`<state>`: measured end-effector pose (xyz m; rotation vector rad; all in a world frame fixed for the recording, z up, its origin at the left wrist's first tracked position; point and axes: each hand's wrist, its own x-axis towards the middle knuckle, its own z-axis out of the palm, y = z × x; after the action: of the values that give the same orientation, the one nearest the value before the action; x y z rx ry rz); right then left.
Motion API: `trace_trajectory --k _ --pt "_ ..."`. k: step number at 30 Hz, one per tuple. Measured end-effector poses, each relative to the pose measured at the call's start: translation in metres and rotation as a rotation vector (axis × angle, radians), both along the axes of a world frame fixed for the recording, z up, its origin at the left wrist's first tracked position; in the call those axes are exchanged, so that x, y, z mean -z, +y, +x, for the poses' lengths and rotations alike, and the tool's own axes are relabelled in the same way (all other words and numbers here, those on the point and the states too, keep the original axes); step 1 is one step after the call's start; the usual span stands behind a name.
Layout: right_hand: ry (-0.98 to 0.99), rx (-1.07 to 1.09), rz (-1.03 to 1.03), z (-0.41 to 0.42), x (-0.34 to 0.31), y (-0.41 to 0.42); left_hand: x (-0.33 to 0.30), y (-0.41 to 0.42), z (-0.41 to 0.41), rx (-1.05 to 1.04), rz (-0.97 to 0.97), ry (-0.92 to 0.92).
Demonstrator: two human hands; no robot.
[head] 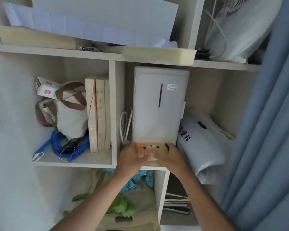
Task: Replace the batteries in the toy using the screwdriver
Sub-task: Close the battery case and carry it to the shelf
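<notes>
From the head camera, both hands are on the toy (154, 147), a small tan thing with a bear face, sitting at the front edge of the shelf (90, 164), at about six o'clock from the white appliance (158, 104) and just in front of it. The left hand (130, 157) wraps its left side and the right hand (169, 157) its right, fingers curled round it and meeting at the front; whether fingertips pinch or only press I cannot tell, the picture being blurred there.

I'd judge the step to be fetching the toy. To do it well, draw it straight toward the body, keeping it level and clear of the white cable (124, 125) looped at ten o'clock from it and of the rolled white bag (205, 147) at three o'clock. No screwdriver shows anywhere.

The toy looks smooth, matte, rounded at the corners, probably hard plastic. The appliance is glossy white plastic, tall and boxy. The shelf is pale laminate board. The blue curtain (274, 114) hangs in soft folds at far right.
</notes>
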<state>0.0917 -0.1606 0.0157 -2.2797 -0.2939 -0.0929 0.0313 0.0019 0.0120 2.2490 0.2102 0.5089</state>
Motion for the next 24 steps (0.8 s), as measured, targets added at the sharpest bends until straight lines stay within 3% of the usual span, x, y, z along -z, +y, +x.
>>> trace_trajectory --k 8,14,24 --pt "-0.082 0.009 -0.156 0.009 0.012 0.002 0.009 0.000 0.006 -0.056 0.015 0.055" --pt "-0.276 0.066 -0.391 0.007 0.024 -0.001 0.011 0.001 0.005 -0.065 -0.012 0.059" --pt "-0.515 0.170 -0.454 0.005 0.037 0.000 0.017 0.003 0.005 -0.045 -0.067 0.010"
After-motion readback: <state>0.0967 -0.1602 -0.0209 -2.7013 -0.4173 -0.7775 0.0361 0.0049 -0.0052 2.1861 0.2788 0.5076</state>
